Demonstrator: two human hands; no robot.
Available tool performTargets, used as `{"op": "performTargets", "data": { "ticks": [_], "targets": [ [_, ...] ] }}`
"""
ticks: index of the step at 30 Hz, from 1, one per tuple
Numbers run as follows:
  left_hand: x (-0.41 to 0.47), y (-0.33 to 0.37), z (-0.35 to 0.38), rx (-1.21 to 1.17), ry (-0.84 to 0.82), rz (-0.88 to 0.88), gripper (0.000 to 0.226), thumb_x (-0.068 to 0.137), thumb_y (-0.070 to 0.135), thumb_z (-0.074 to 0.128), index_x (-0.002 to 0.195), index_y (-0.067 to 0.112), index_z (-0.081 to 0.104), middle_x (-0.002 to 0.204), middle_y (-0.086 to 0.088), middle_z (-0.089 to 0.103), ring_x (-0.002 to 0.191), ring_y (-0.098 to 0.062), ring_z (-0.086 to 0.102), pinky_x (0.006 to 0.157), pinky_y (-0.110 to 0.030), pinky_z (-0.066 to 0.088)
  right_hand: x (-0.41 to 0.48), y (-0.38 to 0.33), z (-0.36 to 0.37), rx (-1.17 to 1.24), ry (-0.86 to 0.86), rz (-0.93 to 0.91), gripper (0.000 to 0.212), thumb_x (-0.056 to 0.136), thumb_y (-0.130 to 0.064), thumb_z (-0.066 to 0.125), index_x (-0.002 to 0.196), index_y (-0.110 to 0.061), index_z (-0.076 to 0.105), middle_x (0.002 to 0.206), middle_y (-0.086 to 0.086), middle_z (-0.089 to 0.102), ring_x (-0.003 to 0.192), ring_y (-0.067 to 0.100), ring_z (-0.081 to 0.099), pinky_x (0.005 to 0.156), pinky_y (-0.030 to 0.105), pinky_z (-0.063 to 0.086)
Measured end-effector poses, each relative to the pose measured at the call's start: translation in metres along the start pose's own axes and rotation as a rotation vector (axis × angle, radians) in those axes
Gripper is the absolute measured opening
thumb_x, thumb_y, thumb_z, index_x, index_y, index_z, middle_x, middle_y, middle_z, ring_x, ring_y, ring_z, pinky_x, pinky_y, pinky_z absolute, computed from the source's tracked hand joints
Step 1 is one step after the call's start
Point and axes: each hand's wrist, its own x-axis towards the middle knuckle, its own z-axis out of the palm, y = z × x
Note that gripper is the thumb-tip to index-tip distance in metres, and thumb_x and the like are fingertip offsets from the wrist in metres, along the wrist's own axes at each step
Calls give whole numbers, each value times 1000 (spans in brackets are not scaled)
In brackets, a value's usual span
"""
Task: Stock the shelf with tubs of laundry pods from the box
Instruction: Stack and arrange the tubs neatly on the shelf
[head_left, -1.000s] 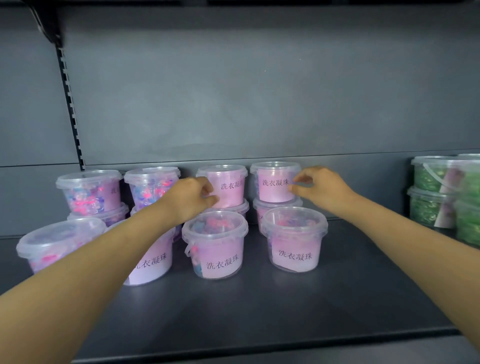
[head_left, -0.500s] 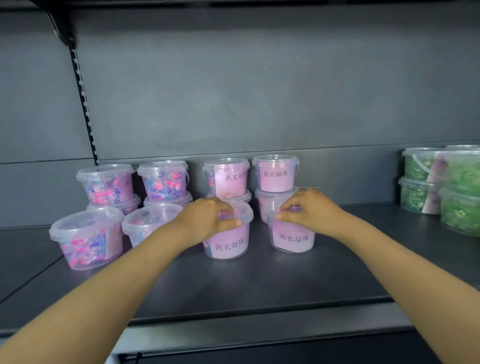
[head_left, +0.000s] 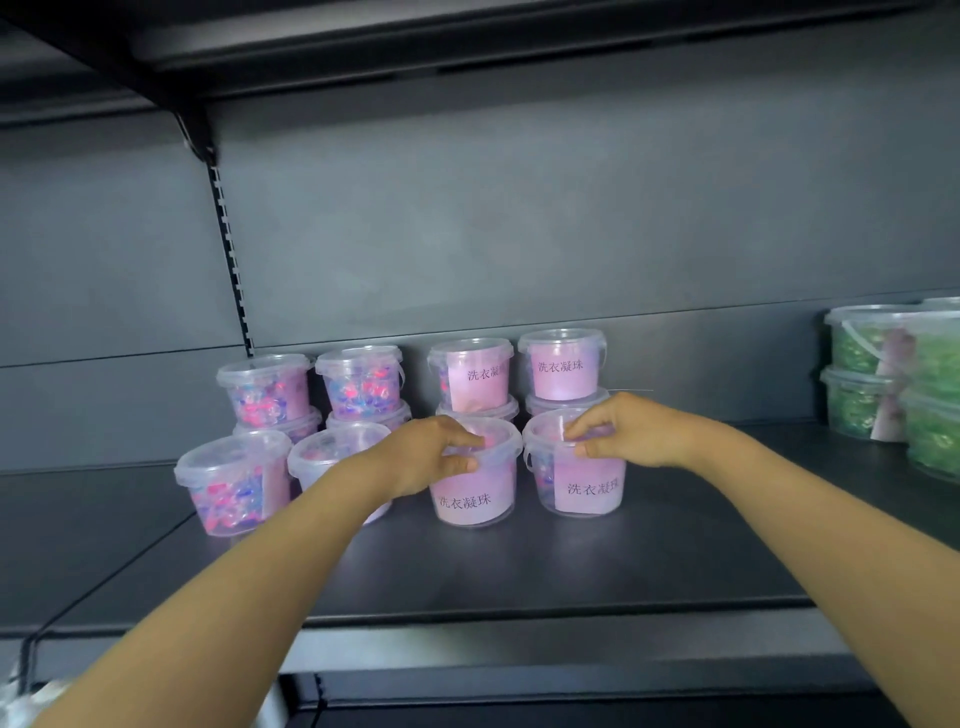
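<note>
Gripping front tubs (head_left: 470, 501); stacked tubs (head_left: 561, 371) just behind.

Shelf (head_left: 519, 566) was dark grey, matte. Back panel (head_left: 519, 208) was paler grey. Upright strip (head_left: 231, 260) was black with a ladder of pale slots. Left front tub (head_left: 475, 488) was clear, with pink label and black characters. Right front tub (head_left: 582, 483) matched. Back tubs (head_left: 267, 389) were speckled pink, blue, purple. Far-right tubs (head_left: 862, 374) were green.

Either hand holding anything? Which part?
Left hand grips the lid rim of a front-row pink tub; right hand pinches the lid rim of the rightmost front tub.
</note>
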Motion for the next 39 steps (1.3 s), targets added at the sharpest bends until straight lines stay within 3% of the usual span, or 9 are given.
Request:
{"op": "performTargets", "data": {
  "ticks": [5,9,13,16,19,22,27,31,39],
  "targets": [
    [-4,5,7,22,56,-12,40,93,29,54,131,18,53,140,-4,47,130,-17,43,105,-19,28,0,5,5,13,48,-38,30,87,-16,64,116,-11,65,126,2,59,118,13,52,98,18,36],
    [-18,15,9,146,222,-63,37,93,31,52,124,11,55,129,-6,55,118,-22,51,97,-27,37,-10,-1,6,-64,198,-33,23,83,-17,67,105,-11,70,114,7,64,106,17,57,84,20,41],
    [-55,21,14,224,353,-90,34,94,27,50,124,9,52,123,-8,55,114,-24,50,94,-29,39,-35,-14,16,-334,233,-139,33,86,-18,60,119,-13,63,128,7,55,124,23,42,100,26,35],
    [-99,25,15,285,332,-111,28,94,23,48,116,7,55,118,-11,54,111,-28,50,94,-37,41,-58,-24,27,-494,230,-200,40,90,-26,54,129,-16,55,141,4,39,131,25,32,108,29,29],
    [-145,23,14,366,250,-162,26,93,22,49,110,3,56,112,-14,53,105,-32,50,91,-42,43,-79,-41,40,-449,154,-167,42,89,-32,56,127,-13,54,132,7,47,123,25,38,101,33,37],
    [-184,20,7,397,149,-275,30,95,24,45,116,5,51,118,-11,51,112,-30,48,96,-38,40,-94,-63,52,-413,17,-135,49,88,-39,58,126,-9,53,125,11,50,118,27,41,97,36,41],
    [-233,21,-18,344,117,-451,31,96,25,43,119,7,50,121,-13,52,114,-30,48,96,-37,40,-104,-104,67,-453,-57,-199,50,88,-43,55,125,-9,51,122,12,52,114,29,45,93,39,44],
    [-255,12,-41,354,111,-516,34,96,27,42,123,7,50,121,-14,53,116,-31,48,97,-38,41,-103,-140,72,-471,-49,-239,42,88,-42,56,112,-8,55,116,13,55,107,29,48,83,35,44],
    [-258,-35,-77,335,162,-451,35,96,29,44,124,8,50,122,-14,53,113,-31,49,95,-39,42,-68,-193,93,-422,67,-225,41,87,-39,58,113,-7,60,114,11,62,104,28,56,88,37,47]
  ]
}}
